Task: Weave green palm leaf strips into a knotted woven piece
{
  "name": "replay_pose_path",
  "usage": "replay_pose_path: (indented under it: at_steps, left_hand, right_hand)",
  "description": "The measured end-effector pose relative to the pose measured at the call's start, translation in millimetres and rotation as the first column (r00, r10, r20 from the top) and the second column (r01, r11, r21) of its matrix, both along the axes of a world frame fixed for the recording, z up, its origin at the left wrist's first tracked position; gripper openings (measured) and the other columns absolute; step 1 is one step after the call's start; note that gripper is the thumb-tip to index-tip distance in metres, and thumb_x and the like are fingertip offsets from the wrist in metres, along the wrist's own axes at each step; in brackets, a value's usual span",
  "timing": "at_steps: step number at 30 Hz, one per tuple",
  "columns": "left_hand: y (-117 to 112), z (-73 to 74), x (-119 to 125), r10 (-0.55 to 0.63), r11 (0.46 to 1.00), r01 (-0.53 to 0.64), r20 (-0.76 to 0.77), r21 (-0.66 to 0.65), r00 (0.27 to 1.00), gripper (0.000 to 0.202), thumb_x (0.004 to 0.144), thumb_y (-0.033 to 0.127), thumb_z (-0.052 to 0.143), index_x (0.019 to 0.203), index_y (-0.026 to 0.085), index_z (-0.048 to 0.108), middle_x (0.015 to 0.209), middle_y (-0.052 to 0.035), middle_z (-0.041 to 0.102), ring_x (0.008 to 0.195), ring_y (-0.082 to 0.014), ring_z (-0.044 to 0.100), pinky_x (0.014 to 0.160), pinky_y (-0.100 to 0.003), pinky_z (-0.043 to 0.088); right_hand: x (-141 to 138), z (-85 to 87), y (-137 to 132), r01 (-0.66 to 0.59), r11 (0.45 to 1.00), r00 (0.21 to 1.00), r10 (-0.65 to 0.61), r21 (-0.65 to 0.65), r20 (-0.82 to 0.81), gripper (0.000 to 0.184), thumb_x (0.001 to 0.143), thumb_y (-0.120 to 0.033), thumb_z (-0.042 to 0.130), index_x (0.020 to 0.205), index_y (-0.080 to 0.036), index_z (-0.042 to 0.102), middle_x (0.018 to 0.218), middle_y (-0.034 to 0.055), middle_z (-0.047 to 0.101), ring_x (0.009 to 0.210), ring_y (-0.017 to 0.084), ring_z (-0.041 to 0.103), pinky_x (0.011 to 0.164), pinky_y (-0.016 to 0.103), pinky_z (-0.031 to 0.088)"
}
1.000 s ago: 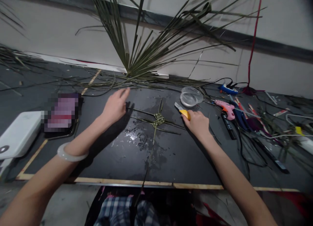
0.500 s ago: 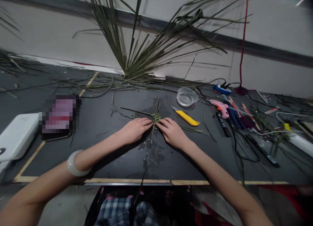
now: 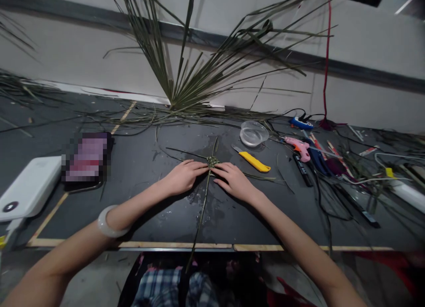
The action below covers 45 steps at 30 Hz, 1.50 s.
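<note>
A small knot of woven green palm leaf (image 3: 212, 161) lies on the dark table, with loose leaf strips sticking out of it. One long strip (image 3: 201, 218) runs from it towards me, past the table's front edge. My left hand (image 3: 183, 177), fingers closed together, holds the knot's left side at the fingertips. From the right, my right hand (image 3: 237, 181) presses its fingertips on the knot, its thumb a little apart below. The fingers partly cover the weave. To the right of the knot lies a yellow utility knife (image 3: 254, 161) with its blade out.
Behind stand a fan of palm leaf (image 3: 172, 104) and a clear plastic bowl (image 3: 254, 134). On the right are a pink glue gun (image 3: 298, 148), a black marker-like stick (image 3: 302, 170) and tangled cables. A phone (image 3: 86, 161) and a white power bank (image 3: 31, 187) lie left.
My right thumb has come away from the knot, and the right fingers lie straighter. My left hand stays almost in place. The view has shifted slightly.
</note>
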<state>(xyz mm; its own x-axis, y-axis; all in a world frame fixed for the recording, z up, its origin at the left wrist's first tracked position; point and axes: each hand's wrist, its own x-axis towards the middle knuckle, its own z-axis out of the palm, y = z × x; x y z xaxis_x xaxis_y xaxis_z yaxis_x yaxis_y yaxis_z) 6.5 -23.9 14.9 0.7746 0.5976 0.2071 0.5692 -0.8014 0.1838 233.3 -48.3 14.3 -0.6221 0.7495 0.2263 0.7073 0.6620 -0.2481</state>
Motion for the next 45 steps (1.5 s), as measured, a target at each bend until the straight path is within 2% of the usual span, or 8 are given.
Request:
replay_pose_path:
  at_steps: [5,13,20,25,30,35,38,45]
  left_hand:
    - [8,5.3,-10,0.089,0.993,-0.110,0.352,0.040,0.932,0.040,0.086,0.009,0.038,0.121,0.016,0.055,0.124,-0.0101,0.057,0.111,-0.0197,0.056,0.094,-0.036,0.046]
    - [9,12.8,-13,0.201,0.935,-0.347,0.699,0.072,0.687,0.027,0.081,0.006,0.044,0.100,0.015,0.059,0.100,-0.0073,0.058,0.096,-0.0170,0.056,0.087,-0.032,0.047]
    - [15,17.1,-18,0.247,0.870,-0.490,0.806,0.060,0.537,0.021,0.076,0.006,0.046,0.092,0.016,0.055,0.093,-0.0065,0.055,0.086,-0.0165,0.054,0.073,-0.029,0.048]
    - [7,17.9,-19,0.139,0.833,-0.503,0.793,0.229,0.593,0.021,0.076,0.011,0.048,0.096,0.018,0.052,0.097,-0.0072,0.054,0.094,-0.0195,0.053,0.080,-0.035,0.047]
    - [-4,13.1,-21,0.008,0.837,-0.374,0.673,0.400,0.739,0.021,0.074,0.016,0.053,0.094,0.022,0.052,0.096,-0.0060,0.055,0.091,-0.0196,0.054,0.080,-0.035,0.047]
    - [-4,24.4,-21,0.155,0.948,-0.304,0.690,0.098,0.707,0.022,0.078,0.028,0.053,0.098,0.019,0.054,0.106,-0.0099,0.058,0.103,-0.0224,0.054,0.092,-0.041,0.045]
    - [3,40.6,-21,0.227,0.973,-0.114,0.737,-0.201,0.637,0.037,0.081,0.037,0.054,0.112,0.016,0.053,0.120,-0.0126,0.056,0.111,-0.0232,0.054,0.095,-0.041,0.045]
    - [9,84.8,-14,0.461,0.641,0.269,0.641,-0.719,0.614,0.064,0.071,0.049,0.071,0.123,0.017,0.054,0.122,-0.0132,0.060,0.107,-0.0258,0.061,0.087,-0.037,0.050]
  right_hand:
    - [2,-1.9,12,-0.017,0.999,0.997,0.020,0.031,-0.068,0.038,0.085,-0.034,0.060,0.119,-0.018,0.061,0.112,0.0108,0.063,0.105,0.024,0.053,0.092,0.041,0.046]
    - [-12,-1.6,25,-0.099,0.980,0.979,0.065,0.171,0.191,0.039,0.087,-0.046,0.054,0.111,-0.016,0.064,0.098,0.0110,0.067,0.092,0.022,0.058,0.075,0.031,0.049]
    - [-24,-8.4,20,-0.149,0.948,0.945,0.053,0.280,0.322,0.028,0.094,-0.020,0.040,0.100,-0.012,0.066,0.089,0.0113,0.070,0.081,0.019,0.062,0.063,0.027,0.044]
    - [-21,11.9,27,0.106,0.965,0.994,-0.112,0.238,0.012,0.024,0.090,-0.019,0.043,0.092,-0.015,0.067,0.092,0.0096,0.072,0.081,0.018,0.065,0.070,0.026,0.045]
    - [0,76.6,53,0.331,0.938,0.910,-0.288,0.105,-0.297,0.026,0.088,-0.027,0.047,0.073,-0.016,0.065,0.068,0.0059,0.068,0.062,0.016,0.061,0.061,0.027,0.043]
    - [22,143.9,75,0.205,0.940,0.722,-0.332,-0.271,-0.607,0.024,0.086,-0.033,0.055,0.069,-0.017,0.060,0.062,0.0020,0.064,0.058,0.015,0.063,0.057,0.029,0.051]
    - [26,167.6,76,0.104,0.909,0.626,-0.376,-0.404,-0.684,0.023,0.084,-0.036,0.060,0.071,-0.017,0.060,0.067,0.0025,0.065,0.058,0.014,0.063,0.054,0.027,0.052]
    - [11,155.8,54,-0.051,0.747,0.521,-0.546,-0.663,-0.656,0.016,0.082,-0.033,0.064,0.078,-0.018,0.058,0.068,-0.0006,0.065,0.053,0.010,0.063,0.051,0.021,0.054]
